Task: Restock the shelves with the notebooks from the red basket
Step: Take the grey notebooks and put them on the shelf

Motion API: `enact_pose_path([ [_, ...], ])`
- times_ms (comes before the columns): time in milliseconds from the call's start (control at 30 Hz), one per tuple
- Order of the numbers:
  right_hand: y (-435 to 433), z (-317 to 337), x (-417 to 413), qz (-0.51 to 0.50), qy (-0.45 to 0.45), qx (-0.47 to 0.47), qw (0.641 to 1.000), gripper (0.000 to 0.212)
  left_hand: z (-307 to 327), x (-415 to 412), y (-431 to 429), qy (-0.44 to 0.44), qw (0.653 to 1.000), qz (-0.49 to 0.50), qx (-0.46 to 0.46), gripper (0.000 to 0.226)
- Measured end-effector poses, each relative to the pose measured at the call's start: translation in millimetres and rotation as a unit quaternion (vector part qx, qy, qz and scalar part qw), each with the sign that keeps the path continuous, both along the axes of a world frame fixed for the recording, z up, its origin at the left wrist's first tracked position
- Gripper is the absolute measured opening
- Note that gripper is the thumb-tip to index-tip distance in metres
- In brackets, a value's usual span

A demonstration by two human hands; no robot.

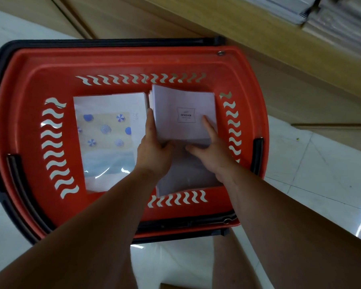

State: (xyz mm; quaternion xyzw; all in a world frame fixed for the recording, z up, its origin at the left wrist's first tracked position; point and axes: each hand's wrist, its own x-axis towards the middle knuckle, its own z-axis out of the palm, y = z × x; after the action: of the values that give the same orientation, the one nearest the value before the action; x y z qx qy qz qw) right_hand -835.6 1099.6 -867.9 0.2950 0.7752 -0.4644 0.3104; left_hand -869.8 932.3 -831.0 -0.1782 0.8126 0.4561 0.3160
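Observation:
The red basket (133, 63) stands on the floor below me, seen from above. Inside, on its left, lies a wrapped notebook with blue parasol prints (106, 130). On the right, a stack of pale notebooks (183, 105) with a small boxed label on top is tilted up off more pale notebooks (186, 174) beneath. My left hand (152, 151) grips the stack's left edge, thumb along its side. My right hand (211, 149) holds the near right part, index finger lying on the cover.
A wooden shelf unit (279, 49) runs along the top right, with wrapped stacks of notebooks (331, 15) on it. The basket's black handles (19, 184) lie folded along its rim. White glossy floor tiles (313, 184) surround the basket.

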Motion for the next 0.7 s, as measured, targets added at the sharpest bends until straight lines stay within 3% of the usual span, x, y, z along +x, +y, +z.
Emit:
enact_pose_path([
  [167, -1.0, 1.0, 1.2, -0.008, -0.003, 0.015, 1.000, 0.095, 1.5, -8.5, 1.7, -0.038, 0.997, 0.060, 0.019, 0.084],
  [333, 3.5, 0.9, 2.7, -0.032, -0.011, 0.004, 0.999, 0.069, 5.6, -6.1, 3.0, -0.084, 0.984, 0.146, 0.060, 0.078],
  [433, 6.2, 2.2, 5.0, -0.026, -0.009, 0.016, 1.000, 0.067, 7.6, -4.3, 5.2, -0.066, 0.990, 0.118, 0.049, 0.072],
  [700, 5.4, 1.7, 4.3, -0.040, -0.014, 0.054, 0.998, 0.062, 4.5, -8.9, -1.1, -0.119, 0.954, 0.238, 0.136, 0.081],
])
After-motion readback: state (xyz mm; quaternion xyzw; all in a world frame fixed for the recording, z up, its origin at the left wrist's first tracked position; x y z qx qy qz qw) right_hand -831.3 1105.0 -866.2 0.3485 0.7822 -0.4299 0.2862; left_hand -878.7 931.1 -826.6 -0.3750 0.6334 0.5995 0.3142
